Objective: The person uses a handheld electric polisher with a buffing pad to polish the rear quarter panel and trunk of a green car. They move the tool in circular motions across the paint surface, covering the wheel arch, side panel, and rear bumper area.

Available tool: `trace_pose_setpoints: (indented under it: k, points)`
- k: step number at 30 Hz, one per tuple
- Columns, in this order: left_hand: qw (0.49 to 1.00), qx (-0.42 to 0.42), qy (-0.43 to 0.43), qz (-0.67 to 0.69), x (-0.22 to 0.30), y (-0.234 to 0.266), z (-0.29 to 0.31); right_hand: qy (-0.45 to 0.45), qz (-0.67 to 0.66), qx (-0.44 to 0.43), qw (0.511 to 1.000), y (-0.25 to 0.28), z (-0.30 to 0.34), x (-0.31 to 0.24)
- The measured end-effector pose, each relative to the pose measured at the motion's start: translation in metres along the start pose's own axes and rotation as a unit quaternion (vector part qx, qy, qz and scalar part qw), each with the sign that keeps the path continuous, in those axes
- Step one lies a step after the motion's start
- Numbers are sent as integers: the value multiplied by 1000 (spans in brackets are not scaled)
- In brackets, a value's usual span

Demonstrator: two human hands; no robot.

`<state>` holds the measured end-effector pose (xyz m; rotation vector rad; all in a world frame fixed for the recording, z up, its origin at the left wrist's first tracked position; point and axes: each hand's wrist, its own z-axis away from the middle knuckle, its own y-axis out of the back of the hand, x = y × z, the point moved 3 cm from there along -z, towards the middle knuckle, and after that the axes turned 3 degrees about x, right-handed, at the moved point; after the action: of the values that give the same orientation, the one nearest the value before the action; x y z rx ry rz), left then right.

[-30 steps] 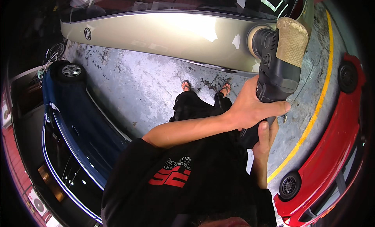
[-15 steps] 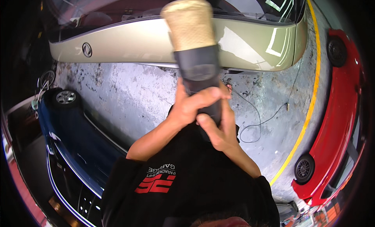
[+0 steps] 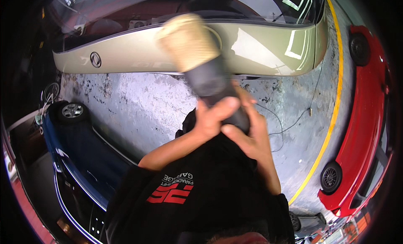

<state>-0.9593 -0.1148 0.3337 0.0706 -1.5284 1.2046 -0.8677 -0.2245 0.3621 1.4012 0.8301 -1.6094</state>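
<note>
Both my hands are wrapped round the lower end of a thick black handle with a broad, tan-gold, fine-textured head (image 3: 189, 42). Motion blur and closeness keep me from telling what kind of thing it is. My left hand (image 3: 212, 118) closes on it from the left, thumb across its front. Lower down, my right hand (image 3: 254, 128) grips from the right, its thumb on the front too. The head tilts up and to the left, in front of a beige-gold car (image 3: 268, 46), which I cannot see it touching.
A dark blue car (image 3: 94, 147) stands at left and a red car (image 3: 363, 130) at right, beyond a yellow floor line (image 3: 338, 84). A thin cable (image 3: 296, 122) trails over the worn grey floor (image 3: 138, 97). A bicycle wheel (image 3: 52, 91) shows at far left.
The thing in my hands has swung from nearly upright to a leftward tilt, its tan-gold head moving left and down. Both hands have shifted slightly right and keep their grip.
</note>
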Motion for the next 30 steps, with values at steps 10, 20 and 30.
trace_pose_setpoints:
  k: [10,20,30]
  points:
    - [983,-70,100,-134,-40,-101,-34,-35,-88,214,972,81,71,54]
    - [980,-32,106,-166,59,60,4,-2,-56,71,996,-95,12,18]
    - [994,50,-91,41,101,148,25,-21,47,-78,996,-168,-27,-9]
